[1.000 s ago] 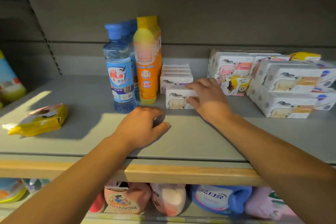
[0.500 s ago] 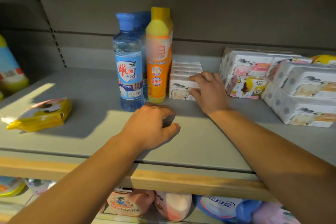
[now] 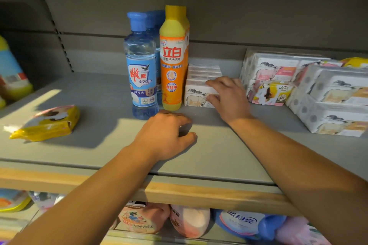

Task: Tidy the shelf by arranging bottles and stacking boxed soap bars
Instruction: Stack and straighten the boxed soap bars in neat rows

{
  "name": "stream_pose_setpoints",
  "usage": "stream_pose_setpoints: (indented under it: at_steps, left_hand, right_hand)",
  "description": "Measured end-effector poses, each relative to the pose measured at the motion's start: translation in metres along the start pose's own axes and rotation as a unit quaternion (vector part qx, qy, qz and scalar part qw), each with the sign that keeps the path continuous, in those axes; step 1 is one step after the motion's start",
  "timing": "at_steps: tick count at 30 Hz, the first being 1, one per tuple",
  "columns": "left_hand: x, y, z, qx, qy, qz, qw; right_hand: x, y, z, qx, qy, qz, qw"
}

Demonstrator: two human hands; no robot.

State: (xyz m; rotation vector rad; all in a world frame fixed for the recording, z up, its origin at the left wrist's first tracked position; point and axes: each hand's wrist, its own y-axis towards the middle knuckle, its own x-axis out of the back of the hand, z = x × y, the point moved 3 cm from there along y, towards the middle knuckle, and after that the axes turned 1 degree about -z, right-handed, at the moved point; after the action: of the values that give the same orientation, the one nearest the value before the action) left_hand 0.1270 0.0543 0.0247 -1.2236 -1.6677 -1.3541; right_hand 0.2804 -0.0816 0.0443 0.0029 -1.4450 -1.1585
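Boxed soap bar is sitting at the front of a short row of like boxes, touching the orange bottle on the grey shelf. Right hand is curling round the box's right end, thumb on its front face, likely to square it against the row. Left hand is resting loosely curled on the shelf, holding nothing, seemingly as a brace. Blue bottle is standing upright just left of the orange one. Larger soap packs are sitting stacked to the right.

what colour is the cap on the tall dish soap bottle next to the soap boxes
Yellow, on the orange dish soap bottle; clearest in the head view.
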Motion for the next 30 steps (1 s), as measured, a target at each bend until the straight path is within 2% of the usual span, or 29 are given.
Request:
stream_pose_setpoints:
  at_steps: [6,9,16,20,23,26,30]
  left_hand:
    - [0.003,-0.001,-0.003,0.004,-0.004,0.008,1.0]
    - [0.005,0.0,-0.005,0.007,-0.004,0.013,1.0]
    - [-0.005,0.028,-0.023,0.006,-0.03,0.045,0.999]
    - [-0.019,0.044,-0.029,0.014,-0.028,0.028,0.999]
    - [-0.027,0.043,-0.025,0.009,-0.024,0.021,0.999]
    - [-0.028,0.043,-0.021,0.005,-0.026,0.021,0.999]
    - [-0.027,0.043,-0.023,-0.006,-0.028,-0.006,1.0]
  right_hand:
    - [0.013,-0.004,-0.001,-0.022,0.017,0.062,0.998]
    - [0.032,-0.013,-0.013,-0.056,0.034,0.059,0.996]
    - [0.065,-0.026,-0.077,-0.145,-0.055,0.033,0.987]
    - [0.066,-0.019,-0.102,-0.165,-0.137,0.066,0.975]
    - [0.062,-0.016,-0.106,-0.147,-0.174,0.07,0.971]
    - [0.064,-0.017,-0.102,-0.09,-0.184,0.047,0.978]
    - [0.072,-0.016,-0.099,-0.054,-0.085,0.064,0.993]
